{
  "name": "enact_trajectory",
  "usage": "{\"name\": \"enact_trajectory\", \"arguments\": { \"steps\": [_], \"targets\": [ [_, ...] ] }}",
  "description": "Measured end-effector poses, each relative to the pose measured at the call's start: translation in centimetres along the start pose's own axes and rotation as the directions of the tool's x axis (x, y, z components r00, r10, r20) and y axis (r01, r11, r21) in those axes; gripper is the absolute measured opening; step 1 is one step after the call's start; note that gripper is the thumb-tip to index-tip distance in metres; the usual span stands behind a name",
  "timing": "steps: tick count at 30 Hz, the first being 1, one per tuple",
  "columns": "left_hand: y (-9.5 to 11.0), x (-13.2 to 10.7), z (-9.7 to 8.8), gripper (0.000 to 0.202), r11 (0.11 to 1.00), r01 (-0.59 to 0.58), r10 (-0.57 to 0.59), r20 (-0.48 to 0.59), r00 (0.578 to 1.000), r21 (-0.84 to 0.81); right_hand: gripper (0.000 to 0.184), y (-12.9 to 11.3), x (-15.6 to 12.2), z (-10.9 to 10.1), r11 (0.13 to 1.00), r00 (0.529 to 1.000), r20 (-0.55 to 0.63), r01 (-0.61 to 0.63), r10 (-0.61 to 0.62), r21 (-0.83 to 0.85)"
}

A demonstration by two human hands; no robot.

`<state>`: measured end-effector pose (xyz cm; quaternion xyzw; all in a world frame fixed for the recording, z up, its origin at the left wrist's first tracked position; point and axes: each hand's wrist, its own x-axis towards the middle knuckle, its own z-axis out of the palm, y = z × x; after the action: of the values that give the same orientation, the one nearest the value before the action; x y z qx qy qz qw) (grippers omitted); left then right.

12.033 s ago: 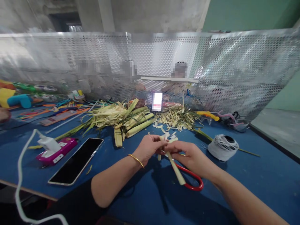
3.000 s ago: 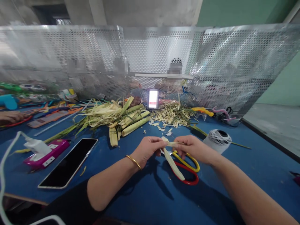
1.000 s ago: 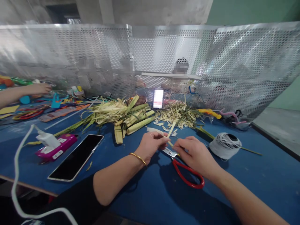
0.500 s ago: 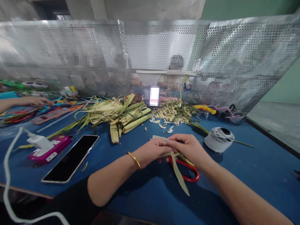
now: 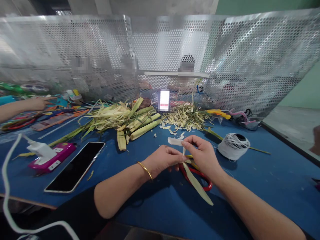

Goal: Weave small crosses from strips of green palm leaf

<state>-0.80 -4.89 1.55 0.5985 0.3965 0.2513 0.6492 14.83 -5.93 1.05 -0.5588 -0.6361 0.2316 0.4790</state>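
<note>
My left hand (image 5: 163, 161), with a gold bangle at the wrist, is closed in a pinch on a pale green leaf strip (image 5: 200, 188) whose pointed end hangs down to the right. My right hand (image 5: 201, 155) pinches a whiter strip (image 5: 175, 141) between thumb and finger, just above the left fingertips. The two strips meet between my hands, but how they cross is partly covered by the fingers. Under them lie red-handled scissors (image 5: 208, 185), their blades hidden. To the right of my right hand stands a spool of white string (image 5: 233, 147).
Stalks and husks (image 5: 145, 128) lie in a heap ahead, beside a pile of shredded trimmings (image 5: 186, 118). At left are a phone (image 5: 76, 168) and a purple power strip (image 5: 56, 156) with a white cable. A co-worker's hand (image 5: 37, 104) reaches in. A perforated clear sheet (image 5: 160, 43) hangs behind.
My right hand has drawn slightly away from the left, raising the whiter strip, so more of it shows. The leaf's hanging end has swung right. The co-worker's fingers have lifted and extended.
</note>
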Motion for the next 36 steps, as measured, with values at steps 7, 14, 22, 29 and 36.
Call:
{"name": "enact_trajectory", "arguments": {
  "steps": [7,14,22,29,36],
  "targets": [
    [0.5,0.1,-0.6,0.029,0.983,0.027,-0.045,-0.094,0.995,-0.182,0.032,0.1,1.5,-3.3,0.981,0.875,0.483,0.065,0.031,-0.182],
    [0.0,0.4,-0.6,0.020,0.985,0.009,-0.029,-0.114,0.993,-0.173,0.027,0.1,1.7,-3.8,0.947,0.874,0.486,0.172,-0.019,-0.272],
    [0.7,0.3,-0.7,0.013,0.893,0.017,-0.081,-0.124,0.989,-0.451,0.020,-1.4,0.3,-3.5,0.577,0.816,0.097,0.481,-0.570,-0.660],
    [0.7,0.4,-0.6,0.012,0.824,-0.115,0.030,-0.160,0.987,-0.556,0.026,-2.1,-2.3,-0.5,0.738,0.917,0.163,0.391,-0.364,-0.550],
    [0.0,0.6,0.0,0.021,0.812,-0.134,0.000,-0.230,0.973,-0.568,0.023,-1.3,-2.3,1.4,0.851,0.992,0.007,0.114,-0.129,-0.513]
  ]
}}
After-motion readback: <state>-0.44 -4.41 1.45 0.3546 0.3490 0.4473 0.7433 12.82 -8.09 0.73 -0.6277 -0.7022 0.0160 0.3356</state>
